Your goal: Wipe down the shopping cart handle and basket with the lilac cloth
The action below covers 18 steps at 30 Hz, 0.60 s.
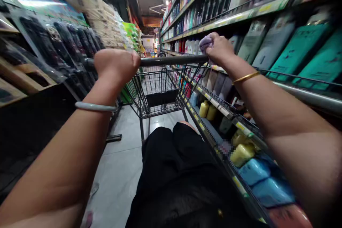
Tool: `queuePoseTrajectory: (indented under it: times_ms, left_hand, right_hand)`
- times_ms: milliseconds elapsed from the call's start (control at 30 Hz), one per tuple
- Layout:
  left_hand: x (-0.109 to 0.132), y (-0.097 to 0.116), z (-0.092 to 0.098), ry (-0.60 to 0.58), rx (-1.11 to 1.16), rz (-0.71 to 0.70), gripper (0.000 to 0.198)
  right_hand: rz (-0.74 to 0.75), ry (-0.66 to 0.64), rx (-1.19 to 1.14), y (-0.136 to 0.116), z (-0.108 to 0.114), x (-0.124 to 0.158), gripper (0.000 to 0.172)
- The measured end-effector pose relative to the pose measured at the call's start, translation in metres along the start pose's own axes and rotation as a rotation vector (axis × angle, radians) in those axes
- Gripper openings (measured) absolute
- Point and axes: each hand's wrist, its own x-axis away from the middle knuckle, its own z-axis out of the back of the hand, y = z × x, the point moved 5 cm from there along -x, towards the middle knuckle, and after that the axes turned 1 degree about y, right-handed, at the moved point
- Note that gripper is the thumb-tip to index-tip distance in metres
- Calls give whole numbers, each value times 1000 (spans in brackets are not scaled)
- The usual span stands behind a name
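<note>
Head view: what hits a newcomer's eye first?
Probably the wire shopping cart at centre, with the left hand around its handlebar and the right hand at the bar's right end, holding a lilac cloth. Next, the turquoise bottles at far right, then a pale bangle below the left hand and a gold bangle below the right.

Left hand [116,62], centre-left: fingertips out of sight round cart handle [173,60]; 1 teal bottle [324,58], far right, edge-cropped; dark packs [64,42], upper left, blurred; 1 item [226,147], lower right, pixelated
</note>
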Motion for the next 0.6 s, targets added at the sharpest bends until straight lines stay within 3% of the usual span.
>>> queuePoseTrajectory:
  times_ms: [167,267,333,433,500,600]
  left_hand:
    - [1,-8,-5,-30,48,31,86]
    - [1,-11,-5,-43,63,40,89]
    - [1,-9,-5,-39,55,29,90]
    - [0,-3,-4,-8,40,4,87]
    - [-1,0,-3,11,30,-6,84]
    - [-2,-1,-3,26,0,-14,85]
  right_hand:
    - [233,-56,-111,-39,3,22,30]
    - [407,-4,-196,-43,11,37,33]
    - [342,38,-196,-26,13,34,32]
    - [92,92,-111,4,7,22,40]
    - [0,132,-100,5,0,21,44]
    - [148,218,-251,-23,-8,38,37]
